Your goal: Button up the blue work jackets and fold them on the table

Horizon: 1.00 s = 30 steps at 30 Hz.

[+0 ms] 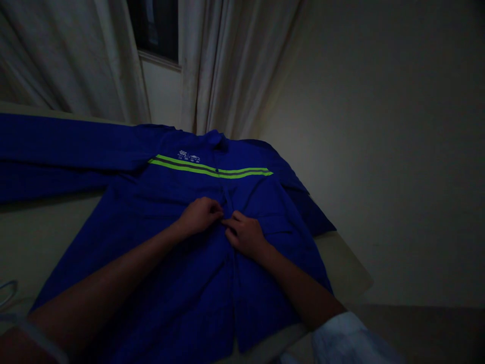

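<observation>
Grip: both hands are closed in at the shirt's centre front, fingers curled, but I cannot confirm from here that either has pinched cloth or a button. The left hand (pixel 200 215) and right hand (pixel 245 235) sit just beside each other, their fingertips meeting near the front edges.

The shirt (pixel 170 192) lies flat and face up on a pale table (pixel 45 227), collar far and hem near, running past the table's near edge. A wall (pixel 397 151) stands right, and a curtain (pixel 227 76) hangs far, beside a dark window (pixel 151 25).

State of the garment: above the hands, the front appears closed up to the collar (pixel 215 139). Below them, the two front edges lie together along a dark seam; I cannot tell whether they are fastened. The left sleeve (pixel 56 146) is laid straight out to the left. The right sleeve is not clearly visible.

Arm pose: both forearms reach in from the near corners and angle toward the centre, wrists low. A pale cuff (pixel 348 338) shows at the right arm.

Details: green stripes (pixel 212 169) cross the chest, with a small white logo (pixel 188 156) above them. A button (pixel 216 170) shows on the stripes.
</observation>
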Available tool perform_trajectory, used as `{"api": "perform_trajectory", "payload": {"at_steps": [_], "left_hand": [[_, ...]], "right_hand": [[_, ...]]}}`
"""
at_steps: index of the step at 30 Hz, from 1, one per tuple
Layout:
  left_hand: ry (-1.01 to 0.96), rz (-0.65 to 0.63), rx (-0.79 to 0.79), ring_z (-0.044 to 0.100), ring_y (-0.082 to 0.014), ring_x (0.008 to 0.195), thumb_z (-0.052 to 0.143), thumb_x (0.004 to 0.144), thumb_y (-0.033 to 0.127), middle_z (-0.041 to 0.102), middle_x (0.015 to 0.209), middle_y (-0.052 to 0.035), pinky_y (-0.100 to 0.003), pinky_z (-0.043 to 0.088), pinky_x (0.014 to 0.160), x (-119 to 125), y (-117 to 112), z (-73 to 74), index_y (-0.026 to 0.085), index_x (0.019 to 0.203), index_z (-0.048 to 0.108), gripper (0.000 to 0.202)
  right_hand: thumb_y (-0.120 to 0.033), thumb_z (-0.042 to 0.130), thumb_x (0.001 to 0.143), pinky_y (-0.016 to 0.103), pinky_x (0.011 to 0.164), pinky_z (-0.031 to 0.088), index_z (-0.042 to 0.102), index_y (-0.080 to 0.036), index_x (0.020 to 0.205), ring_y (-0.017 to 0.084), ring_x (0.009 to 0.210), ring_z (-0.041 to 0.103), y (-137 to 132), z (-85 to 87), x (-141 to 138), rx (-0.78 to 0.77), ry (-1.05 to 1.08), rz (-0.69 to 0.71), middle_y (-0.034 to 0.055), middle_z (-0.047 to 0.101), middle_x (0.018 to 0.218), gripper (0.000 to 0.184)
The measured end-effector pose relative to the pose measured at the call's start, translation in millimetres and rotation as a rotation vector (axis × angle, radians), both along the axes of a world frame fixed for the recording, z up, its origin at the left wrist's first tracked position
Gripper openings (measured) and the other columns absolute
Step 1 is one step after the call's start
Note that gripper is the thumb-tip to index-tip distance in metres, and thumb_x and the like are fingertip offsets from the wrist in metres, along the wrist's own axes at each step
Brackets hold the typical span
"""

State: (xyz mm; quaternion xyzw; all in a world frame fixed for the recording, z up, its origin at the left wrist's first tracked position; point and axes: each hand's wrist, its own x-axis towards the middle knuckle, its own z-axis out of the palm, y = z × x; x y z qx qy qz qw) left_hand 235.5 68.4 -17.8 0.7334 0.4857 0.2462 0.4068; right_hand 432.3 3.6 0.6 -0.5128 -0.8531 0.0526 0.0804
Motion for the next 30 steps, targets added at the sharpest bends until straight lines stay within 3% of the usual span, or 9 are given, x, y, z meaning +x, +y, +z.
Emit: {"api": "perform_trajectory", "payload": {"at_steps": [3, 6, 9, 13, 17, 20, 24, 27, 30], "left_hand": [[0.11, -0.084, 0.202, 0.068, -0.0208, 0.083, 0.062, 0.088, 0.029, 0.076, 0.094, -0.0042, -0.028, 0.042, 0.07, -3.9, -3.7, -0.7, 0.027, 0.095, 0.08, 0.019], [0.163, -0.186, 0.198, 0.07, -0.022, 0.086, 0.062, 0.089, 0.028, 0.077, 0.096, -0.0042, -0.029, 0.043, 0.071, -5.1, -5.4, 2.6, 0.027, 0.099, 0.08, 0.02], [0.243, -0.159, 0.182, 0.071, -0.0238, 0.086, 0.064, 0.089, 0.029, 0.078, 0.097, -0.0057, -0.03, 0.043, 0.069, -3.8, -8.3, 8.4, 0.025, 0.103, 0.076, 0.019], [0.288, -0.178, 0.221, 0.072, -0.0247, 0.088, 0.06, 0.093, 0.034, 0.077, 0.097, -0.0061, -0.032, 0.044, 0.071, -3.9, -12.8, 10.1, 0.025, 0.101, 0.073, 0.017], [0.157, -0.126, 0.279, 0.071, -0.0253, 0.095, 0.042, 0.103, 0.036, 0.075, 0.104, -0.0089, -0.037, 0.05, 0.084, -5.4, -13.2, 2.7, 0.023, 0.105, 0.071, 0.032], [-0.018, 0.044, 0.407, 0.067, -0.0254, 0.111, 0.033, 0.107, 0.037, 0.07, 0.118, -0.0121, -0.041, 0.05, 0.1, -4.4, -14.2, -2.6, 0.02, 0.123, 0.064, 0.039], [0.033, 0.123, 0.533, 0.059, -0.0272, 0.129, 0.031, 0.108, 0.037, 0.065, 0.136, -0.0143, -0.047, 0.045, 0.112, -1.7, -22.2, -4.6, 0.019, 0.138, 0.058, 0.044], [0.207, -0.04, 0.569, 0.053, -0.0302, 0.141, 0.044, 0.105, 0.041, 0.059, 0.152, -0.0113, -0.052, 0.038, 0.12, 0.6, -29.9, -4.6, 0.025, 0.144, 0.058, 0.045], [0.315, -0.107, 0.516, 0.051, -0.0319, 0.144, 0.052, 0.099, 0.04, 0.054, 0.158, -0.0116, -0.052, 0.035, 0.122, 3.2, -33.4, -5.0, 0.023, 0.146, 0.059, 0.05]], "right_hand": [[-0.017, 0.062, 0.092, 0.026, 0.074, 0.051, 0.077, -0.025, 0.114, 0.017, 0.085, 0.069, 6.0, -3.4, 1.7, -0.005, 0.081, -0.002, 0.0031, 0.072, 0.098, 0.027], [-0.014, 0.065, 0.089, 0.025, 0.074, 0.048, 0.073, -0.022, 0.103, 0.016, 0.081, 0.066, 10.3, -5.0, 5.5, 0.001, 0.19, 0.019, 0.0014, 0.071, 0.091, 0.018], [-0.02, 0.068, 0.091, 0.025, 0.072, 0.046, 0.066, -0.02, 0.1, 0.015, 0.077, 0.063, 12.3, -2.2, 9.3, 0.035, 0.332, -0.048, 0.0005, 0.069, 0.09, 0.009], [-0.038, 0.08, 0.086, 0.025, 0.07, 0.045, 0.065, -0.019, 0.102, 0.016, 0.077, 0.064, 15.8, 2.2, 10.6, -0.036, 0.312, -0.116, 0.0004, 0.069, 0.087, 0.028], [-0.019, 0.073, 0.084, 0.024, 0.068, 0.046, 0.069, -0.018, 0.109, 0.015, 0.074, 0.066, 19.5, 2.3, 8.6, -0.142, 0.359, -0.145, -0.0003, 0.071, 0.083, 0.025], [-0.015, 0.064, 0.088, 0.021, 0.062, 0.046, 0.071, -0.017, 0.115, 0.012, 0.066, 0.066, 20.2, 7.8, 10.6, -0.323, 0.58, -0.157, 0.0002, 0.073, 0.082, 0.028], [-0.028, 0.061, 0.095, 0.02, 0.059, 0.048, 0.074, -0.016, 0.096, 0.013, 0.061, 0.069, 46.6, 32.5, 18.0, -0.749, 0.481, 0.141, 0.0015, 0.074, 0.077, 0.018], [-0.026, 0.06, 0.096, 0.022, 0.066, 0.052, 0.074, -0.016, 0.085, 0.015, 0.069, 0.071, 110.2, 56.6, 15.9, -0.379, 0.363, 0.027, 0.0028, 0.075, 0.076, 0.02], [-0.022, 0.057, 0.1, 0.027, 0.087, 0.054, 0.075, -0.014, 0.104, 0.018, 0.095, 0.074, 195.2, 68.6, 0.7, 0.017, 0.329, -0.19, 0.0093, 0.079, 0.101, 0.02]]}}
